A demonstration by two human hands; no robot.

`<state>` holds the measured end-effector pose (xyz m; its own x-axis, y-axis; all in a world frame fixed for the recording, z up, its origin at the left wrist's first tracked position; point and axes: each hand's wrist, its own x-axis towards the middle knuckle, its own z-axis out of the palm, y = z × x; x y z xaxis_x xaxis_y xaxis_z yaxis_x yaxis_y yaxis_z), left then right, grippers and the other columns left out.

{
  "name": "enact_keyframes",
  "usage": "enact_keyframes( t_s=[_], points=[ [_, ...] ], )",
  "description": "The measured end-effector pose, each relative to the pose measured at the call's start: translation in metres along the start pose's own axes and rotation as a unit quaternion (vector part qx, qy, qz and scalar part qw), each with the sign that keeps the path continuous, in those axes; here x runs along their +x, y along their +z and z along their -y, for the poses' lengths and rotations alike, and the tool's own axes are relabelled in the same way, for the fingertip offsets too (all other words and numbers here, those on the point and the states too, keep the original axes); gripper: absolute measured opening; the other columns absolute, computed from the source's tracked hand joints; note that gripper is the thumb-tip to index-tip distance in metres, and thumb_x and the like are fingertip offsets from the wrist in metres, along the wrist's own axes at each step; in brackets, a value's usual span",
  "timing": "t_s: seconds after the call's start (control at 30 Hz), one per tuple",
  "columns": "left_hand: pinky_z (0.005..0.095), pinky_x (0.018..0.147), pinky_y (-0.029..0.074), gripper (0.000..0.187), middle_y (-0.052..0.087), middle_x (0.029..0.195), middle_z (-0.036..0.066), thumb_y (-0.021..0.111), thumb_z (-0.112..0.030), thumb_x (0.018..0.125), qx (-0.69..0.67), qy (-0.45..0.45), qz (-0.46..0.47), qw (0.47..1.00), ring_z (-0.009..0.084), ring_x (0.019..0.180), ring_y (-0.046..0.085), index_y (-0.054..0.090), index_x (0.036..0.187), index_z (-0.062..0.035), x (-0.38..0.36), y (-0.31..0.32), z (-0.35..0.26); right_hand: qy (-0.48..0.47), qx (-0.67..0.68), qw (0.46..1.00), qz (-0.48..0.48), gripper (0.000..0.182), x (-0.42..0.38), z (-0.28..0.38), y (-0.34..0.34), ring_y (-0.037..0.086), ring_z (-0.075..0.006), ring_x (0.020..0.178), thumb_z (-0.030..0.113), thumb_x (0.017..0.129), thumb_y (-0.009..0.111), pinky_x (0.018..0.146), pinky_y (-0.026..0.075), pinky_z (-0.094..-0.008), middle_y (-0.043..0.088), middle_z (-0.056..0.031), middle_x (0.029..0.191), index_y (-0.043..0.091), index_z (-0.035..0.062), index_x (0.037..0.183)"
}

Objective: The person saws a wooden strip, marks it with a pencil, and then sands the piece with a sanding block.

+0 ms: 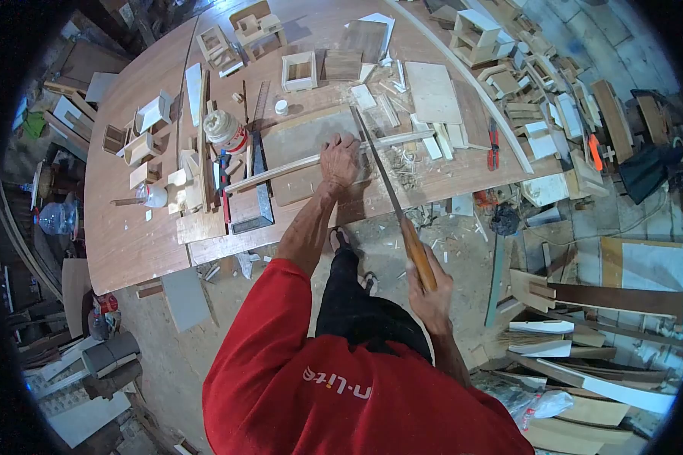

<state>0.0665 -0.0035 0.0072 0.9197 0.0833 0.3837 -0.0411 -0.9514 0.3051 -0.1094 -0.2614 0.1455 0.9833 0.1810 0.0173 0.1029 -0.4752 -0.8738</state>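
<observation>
A long, narrow saw with a wooden handle (392, 189) lies across a long, thin pale wood strip (281, 168) at the center of the frame.
The right hand (434, 292) is clenched around the saw's handle, below the bench edge; the left hand (340, 161) presses down on the strip, fingers curled, over a flat grayish board (292, 142) on the brown wooden bench (133, 235). Left of the board sit a metal try square (261, 183) and an open, red-labeled jar (226, 135).
</observation>
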Motion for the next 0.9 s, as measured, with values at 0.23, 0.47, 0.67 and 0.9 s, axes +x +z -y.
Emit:
enact_keyframes(
  t_s=[0.23, 0.47, 0.67, 0.9],
  points=[
    [0.0443, 0.073, 0.042, 0.020, 0.056, 0.093, 0.003, 0.060, -0.017, 0.070, -0.007, 0.006, -0.021, 1.000, 0.0286, 0.096, 0.052, 0.064, 0.089, -0.0120, -0.002, 0.004, 0.003, -0.008, -0.005, 1.000, 0.016, 0.037, 0.006, -0.005, 0.004, 0.062, -0.0155, 0.072, 0.007, 0.088, 0.059, 0.061, 0.050, -0.0278, 0.065, -0.0162, 0.085, 0.053, -0.0006, 0.124],
    [0.0449, 0.073, 0.042, 0.026, 0.056, 0.093, 0.003, 0.062, -0.017, 0.066, 0.003, -0.001, 0.005, 1.000, 0.0291, 0.095, 0.052, 0.065, 0.090, -0.0102, -0.001, -0.001, 0.004, -0.027, 0.000, 1.000, -0.002, 0.034, -0.012, -0.016, -0.001, 0.059, -0.0160, 0.078, 0.006, 0.089, 0.058, 0.069, 0.049, -0.0294, 0.064, -0.0166, 0.094, 0.054, -0.0021, 0.122],
    [0.0438, 0.072, 0.042, 0.028, 0.056, 0.093, 0.003, 0.062, -0.016, 0.064, -0.012, 0.004, 0.001, 1.000, 0.0289, 0.094, 0.051, 0.065, 0.091, -0.0105, -0.003, -0.002, 0.003, 0.019, 0.000, 1.000, 0.020, 0.036, -0.007, -0.010, -0.001, 0.065, -0.0179, 0.080, 0.007, 0.089, 0.059, 0.069, 0.051, -0.0297, 0.066, -0.0167, 0.094, 0.054, 0.0014, 0.124],
    [0.0432, 0.071, 0.042, 0.023, 0.056, 0.092, 0.003, 0.063, -0.018, 0.066, 0.008, 0.026, 0.006, 1.000, 0.0284, 0.094, 0.051, 0.064, 0.089, -0.0106, 0.009, -0.001, 0.006, 0.018, -0.010, 0.999, 0.025, 0.039, 0.012, -0.011, 0.003, 0.066, -0.0171, 0.068, 0.006, 0.086, 0.061, 0.059, 0.051, -0.0304, 0.065, -0.0187, 0.084, 0.053, 0.0018, 0.124]
  ],
)
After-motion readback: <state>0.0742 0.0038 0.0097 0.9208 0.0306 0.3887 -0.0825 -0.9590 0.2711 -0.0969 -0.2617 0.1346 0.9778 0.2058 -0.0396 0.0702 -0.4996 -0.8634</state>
